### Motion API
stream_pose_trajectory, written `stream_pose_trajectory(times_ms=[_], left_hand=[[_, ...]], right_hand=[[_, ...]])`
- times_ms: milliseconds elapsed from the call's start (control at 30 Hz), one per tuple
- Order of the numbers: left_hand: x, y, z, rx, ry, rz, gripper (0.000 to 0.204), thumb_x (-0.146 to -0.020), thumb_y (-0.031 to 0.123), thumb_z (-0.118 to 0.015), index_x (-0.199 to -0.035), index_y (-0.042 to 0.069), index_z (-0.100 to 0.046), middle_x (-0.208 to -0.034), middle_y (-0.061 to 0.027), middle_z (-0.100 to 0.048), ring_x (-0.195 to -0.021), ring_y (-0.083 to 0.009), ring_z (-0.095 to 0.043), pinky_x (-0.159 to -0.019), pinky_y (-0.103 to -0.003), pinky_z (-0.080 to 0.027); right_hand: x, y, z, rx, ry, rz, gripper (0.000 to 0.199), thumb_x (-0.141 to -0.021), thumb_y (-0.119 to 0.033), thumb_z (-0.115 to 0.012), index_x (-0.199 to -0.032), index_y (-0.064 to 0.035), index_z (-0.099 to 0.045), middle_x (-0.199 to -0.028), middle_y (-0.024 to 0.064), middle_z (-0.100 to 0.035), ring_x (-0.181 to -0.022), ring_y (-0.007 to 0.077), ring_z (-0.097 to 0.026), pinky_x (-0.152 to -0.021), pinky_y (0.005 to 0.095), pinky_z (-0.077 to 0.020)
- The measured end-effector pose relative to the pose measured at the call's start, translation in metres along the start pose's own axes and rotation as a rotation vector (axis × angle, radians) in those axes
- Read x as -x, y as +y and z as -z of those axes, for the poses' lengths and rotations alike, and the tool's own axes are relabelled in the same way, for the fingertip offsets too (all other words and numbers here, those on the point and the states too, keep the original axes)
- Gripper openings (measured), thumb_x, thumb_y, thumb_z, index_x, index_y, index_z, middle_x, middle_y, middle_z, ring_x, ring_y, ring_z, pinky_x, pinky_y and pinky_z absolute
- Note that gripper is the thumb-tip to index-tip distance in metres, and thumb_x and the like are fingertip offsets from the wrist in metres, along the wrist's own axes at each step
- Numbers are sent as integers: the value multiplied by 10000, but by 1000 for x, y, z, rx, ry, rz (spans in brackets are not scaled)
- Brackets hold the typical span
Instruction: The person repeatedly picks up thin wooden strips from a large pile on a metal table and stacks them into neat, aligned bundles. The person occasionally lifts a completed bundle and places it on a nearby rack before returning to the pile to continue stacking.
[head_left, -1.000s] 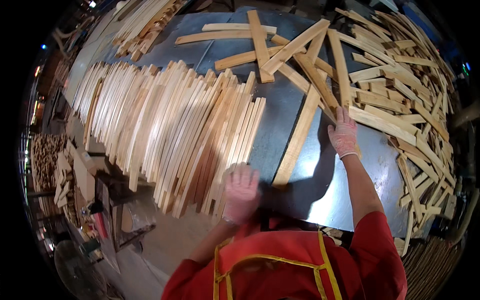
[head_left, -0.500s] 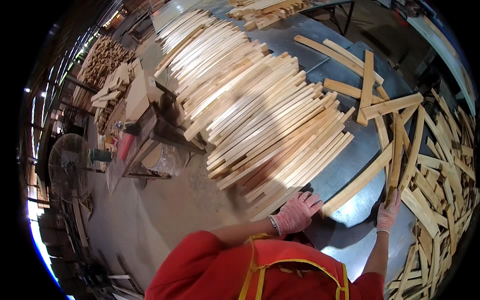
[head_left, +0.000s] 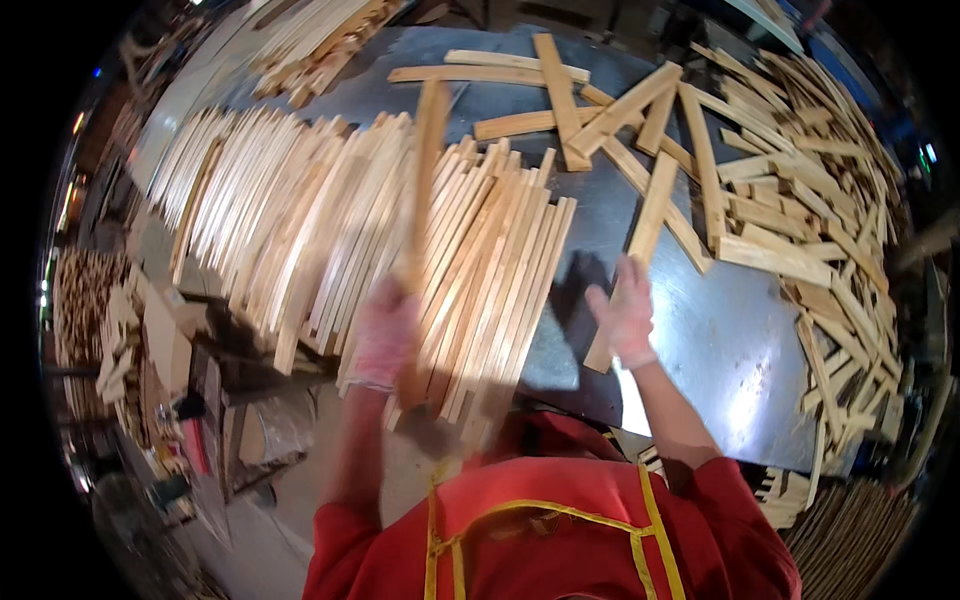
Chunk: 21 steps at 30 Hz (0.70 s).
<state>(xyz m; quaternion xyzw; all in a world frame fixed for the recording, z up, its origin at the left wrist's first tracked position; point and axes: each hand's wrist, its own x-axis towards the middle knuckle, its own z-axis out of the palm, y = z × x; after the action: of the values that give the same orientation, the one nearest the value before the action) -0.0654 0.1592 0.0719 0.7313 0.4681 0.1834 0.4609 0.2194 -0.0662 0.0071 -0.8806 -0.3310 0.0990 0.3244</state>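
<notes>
Your left hand (head_left: 386,332), in a pale pinkish glove, is closed around the lower part of a long wooden slat (head_left: 427,180); motion blur hides the exact placement of each finger. The held slat stands nearly lengthwise in your view, passing in front of the row of slats (head_left: 490,265), which lie side by side on the left portion of the metal table (head_left: 745,345). Whether the held slat touches the row cannot be determined. Your right hand (head_left: 630,315), gloved alike, is at a second slat (head_left: 654,205), which lies obliquely on the table to the right of the row. The right fingers are extended along this slat, and the thumb is spread wide to the left; the hand is not closed around it. Beyond the right hand, several loose slats (head_left: 553,85) lie crossed over one another. At the far right, a dense heap of slats (head_left: 785,210) is piled in mixed directions. You wear a red apron (head_left: 560,495) with yellow edging.
</notes>
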Motion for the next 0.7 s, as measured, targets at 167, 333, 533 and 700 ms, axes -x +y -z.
stream_pose_trajectory(times_ms=[167,333,533,700], left_hand=[[-21,-133,122,-833,276,-180,271,-948,221,-700,-1185,99,-652,-1039,-210,-751,-899,-469,-711,-771,-540,-577],[-3,-59,48,-1072,352,-488,629,-854,227,-766,-1418,42,-559,-1403,-225,-595,-1232,-432,-611,-1002,-525,-520],[43,-12,-141,-657,-59,-681,656,-862,350,-741,-1398,15,-568,-1408,-204,-571,-1359,-372,-521,-1184,-510,-385],[47,-1,-175,-793,-159,-551,713,-822,377,-756,-1419,47,-546,-1467,-149,-515,-1430,-365,-443,-1211,-554,-322]], right_hand=[[-37,40,-12,292,-4,-315,902,-815,-358,-838,-1557,-45,-433,-1604,270,-402,-1406,479,-475,-1165,500,-435],[-5,44,-17,-469,98,-448,862,-859,-76,-711,-1622,8,-318,-1498,270,-524,-1353,399,-557,-1155,417,-445],[73,-29,-33,-445,-637,-322,871,-880,-143,-724,-1631,7,-308,-1458,301,-593,-1389,418,-562,-1178,431,-458],[-50,26,33,-205,-622,115,483,-908,-251,-621,-1312,12,-648,-1289,277,-663,-1184,439,-642,-1044,473,-512]])
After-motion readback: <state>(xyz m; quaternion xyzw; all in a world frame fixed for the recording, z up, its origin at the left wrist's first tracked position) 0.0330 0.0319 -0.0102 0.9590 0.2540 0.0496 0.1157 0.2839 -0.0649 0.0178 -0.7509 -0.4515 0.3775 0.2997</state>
